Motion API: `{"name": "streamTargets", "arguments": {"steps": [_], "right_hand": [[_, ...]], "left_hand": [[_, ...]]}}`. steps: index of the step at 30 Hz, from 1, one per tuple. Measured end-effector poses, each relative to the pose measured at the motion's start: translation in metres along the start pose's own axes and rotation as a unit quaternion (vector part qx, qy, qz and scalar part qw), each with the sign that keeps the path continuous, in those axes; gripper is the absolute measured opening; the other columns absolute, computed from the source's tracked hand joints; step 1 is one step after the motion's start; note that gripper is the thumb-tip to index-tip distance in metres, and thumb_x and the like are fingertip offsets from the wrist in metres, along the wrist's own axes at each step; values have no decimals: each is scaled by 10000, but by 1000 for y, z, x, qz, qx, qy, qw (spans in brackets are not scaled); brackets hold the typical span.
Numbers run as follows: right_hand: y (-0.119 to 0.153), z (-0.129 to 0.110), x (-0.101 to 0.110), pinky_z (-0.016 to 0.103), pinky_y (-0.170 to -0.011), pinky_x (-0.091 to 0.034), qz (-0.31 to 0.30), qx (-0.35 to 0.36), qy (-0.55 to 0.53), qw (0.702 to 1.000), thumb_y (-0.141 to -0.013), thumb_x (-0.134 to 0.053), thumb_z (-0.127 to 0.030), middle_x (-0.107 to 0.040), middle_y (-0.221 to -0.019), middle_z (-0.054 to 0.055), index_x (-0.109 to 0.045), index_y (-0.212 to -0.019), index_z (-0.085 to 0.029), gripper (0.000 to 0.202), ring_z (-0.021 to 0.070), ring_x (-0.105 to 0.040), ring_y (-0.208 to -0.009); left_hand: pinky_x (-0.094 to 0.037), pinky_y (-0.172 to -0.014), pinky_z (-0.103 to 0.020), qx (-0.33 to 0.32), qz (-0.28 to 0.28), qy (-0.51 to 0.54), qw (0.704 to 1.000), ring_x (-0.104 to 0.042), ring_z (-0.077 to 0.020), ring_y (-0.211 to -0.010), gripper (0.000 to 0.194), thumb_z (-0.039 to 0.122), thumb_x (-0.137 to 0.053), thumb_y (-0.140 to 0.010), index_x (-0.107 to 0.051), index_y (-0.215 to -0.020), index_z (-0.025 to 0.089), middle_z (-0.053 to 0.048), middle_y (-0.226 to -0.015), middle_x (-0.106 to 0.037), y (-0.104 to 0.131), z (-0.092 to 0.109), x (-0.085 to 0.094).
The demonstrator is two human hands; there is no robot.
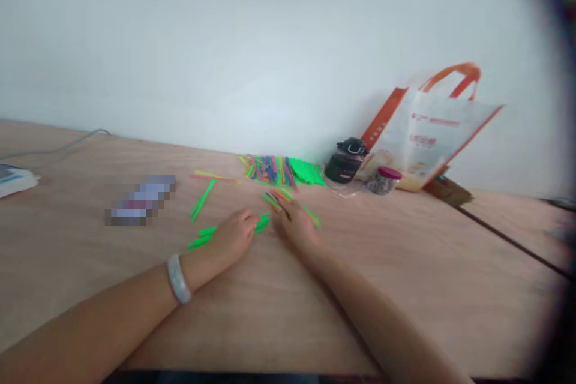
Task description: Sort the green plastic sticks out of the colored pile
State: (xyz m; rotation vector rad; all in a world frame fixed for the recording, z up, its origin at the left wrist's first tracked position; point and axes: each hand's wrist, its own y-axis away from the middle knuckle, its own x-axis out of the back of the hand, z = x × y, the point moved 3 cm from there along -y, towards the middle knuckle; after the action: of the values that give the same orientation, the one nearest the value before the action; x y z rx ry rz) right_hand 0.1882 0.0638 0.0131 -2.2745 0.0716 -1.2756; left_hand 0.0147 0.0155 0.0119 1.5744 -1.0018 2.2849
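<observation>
Green strips (200, 242): laid on the worktop (252, 324), partly covered by the left hand (234, 234).
Left hand: fingers curled over the strips; whether they are pinched cannot be told.
Right hand (299, 225): lowered over multicoloured strips (272, 200); blurred, grip cannot be told.
Rear pile (270, 169): mixed colours, adjoined by a green stack (306, 171).
Bottle (344, 165): stood beside a pink-lidded jar (384, 181).

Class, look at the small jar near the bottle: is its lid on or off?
On: the pink lid covers the top of the jar.
</observation>
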Motion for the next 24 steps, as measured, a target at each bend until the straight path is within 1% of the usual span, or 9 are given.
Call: {"name": "streamTargets", "arguments": {"steps": [1,3,5,7,9,12,17,22,24], "right_hand": [[1,-3,-3,325,-858,-429,-6,16,38,999,-858,-394,-188,-629,-1067,112,-624,-1106,-152,340,206,-558,-994],[3,-8,-9,333,-873,-424,-21,36,107,993,-856,-402,-165,-616,-1086,127,-639,-1074,-148,322,212,-551,-1002],[5,-12,-13,339,-850,-431,-38,52,160,985,-865,-414,-183,-621,-1028,132,-674,-972,-155,283,222,-554,-967],[7,-12,-14,337,-824,-435,-52,59,188,979,-872,-426,-202,-620,-971,131,-689,-912,-164,269,226,-555,-938],[7,-9,-14,331,-807,-437,-66,57,198,976,-875,-422,-192,-615,-941,127,-691,-914,-169,273,222,-556,-920],[6,-4,-13,334,-792,-440,-75,45,206,975,-874,-413,-170,-613,-945,134,-692,-902,-161,280,223,-558,-912],[2,3,-13,337,-772,-450,-69,30,229,970,-872,-418,-171,-614,-990,136,-690,-892,-165,273,227,-559,-914],[5,-1,-12,335,-775,-451,-53,51,222,972,-875,-414,-180,-611,-992,135,-684,-935,-173,276,233,-556,-934],[8,-4,-11,322,-779,-448,-50,60,222,972,-873,-420,-181,-610,-967,125,-681,-939,-178,269,223,-557,-921]], "left_hand": [[-470,-826,-327,-12,-5,4,1000,-550,-188,-926,257,126,-383,-895,-579,-1059,162,-75,-966,-590,1,2,-3],[-459,-877,-360,-19,-11,-2,1000,-529,-207,-1004,283,122,-411,-875,-558,-1115,162,-92,-1048,-583,2,2,-8],[-434,-930,-398,-13,-8,-15,1000,-494,-231,-1084,315,152,-455,-859,-531,-1165,161,-109,-1134,-560,5,-1,-11],[-417,-957,-414,3,-4,-18,1000,-469,-247,-1130,360,197,-494,-847,-504,-1204,152,-125,-1186,-539,7,-6,-13],[-413,-963,-412,9,-7,-8,1000,-466,-245,-1142,371,226,-497,-852,-496,-1215,150,-130,-1196,-537,7,-11,-15],[-418,-956,-399,3,-17,11,1000,-494,-223,-1106,327,219,-463,-870,-517,-1189,169,-110,-1174,-557,7,-16,-17],[-421,-947,-388,-5,-23,12,1000,-505,-214,-1083,311,217,-462,-872,-527,-1174,178,-98,-1155,-567,6,-16,-18],[-417,-954,-367,0,-21,4,1000,-495,-216,-1104,336,239,-480,-872,-505,-1200,172,-94,-1189,-551,5,-11,-15],[-416,-953,-368,14,-6,-10,1000,-498,-220,-1102,336,260,-484,-875,-505,-1198,170,-98,-1200,-544,3,-15,-11]]}}
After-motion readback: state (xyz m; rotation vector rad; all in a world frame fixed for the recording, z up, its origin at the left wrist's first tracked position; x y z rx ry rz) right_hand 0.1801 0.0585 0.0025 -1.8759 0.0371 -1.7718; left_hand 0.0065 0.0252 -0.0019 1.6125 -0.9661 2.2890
